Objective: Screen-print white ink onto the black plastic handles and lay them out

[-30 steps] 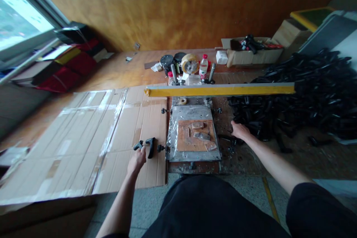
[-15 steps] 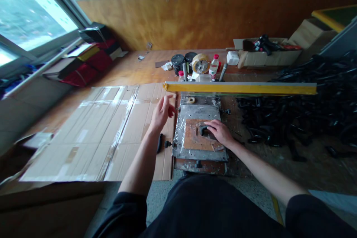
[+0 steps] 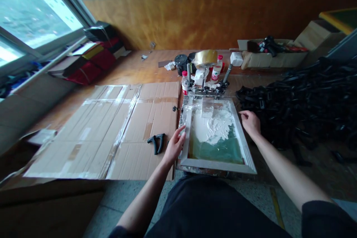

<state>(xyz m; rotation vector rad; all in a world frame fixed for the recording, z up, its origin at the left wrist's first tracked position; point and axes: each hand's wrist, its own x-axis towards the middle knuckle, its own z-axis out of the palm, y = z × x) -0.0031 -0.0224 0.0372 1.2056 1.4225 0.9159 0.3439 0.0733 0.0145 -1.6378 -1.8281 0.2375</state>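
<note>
White paste (image 3: 212, 126) covers most of the mesh in the screen-printing frame (image 3: 217, 165), hiding whatever lies beneath it, and the left hand (image 3: 175, 145) hides a stretch of the frame's left rail. The heap of black plastic parts (image 3: 295, 96) runs off the right edge, its pieces too tangled to count (their shapes sink into shadow too). The label on the bottle (image 3: 215, 74) is too small to read, the contents of the cardboard box (image 3: 275, 59) blur into a dark clump, and the green-topped board (image 3: 341, 22) is cut off at the corner.
</note>
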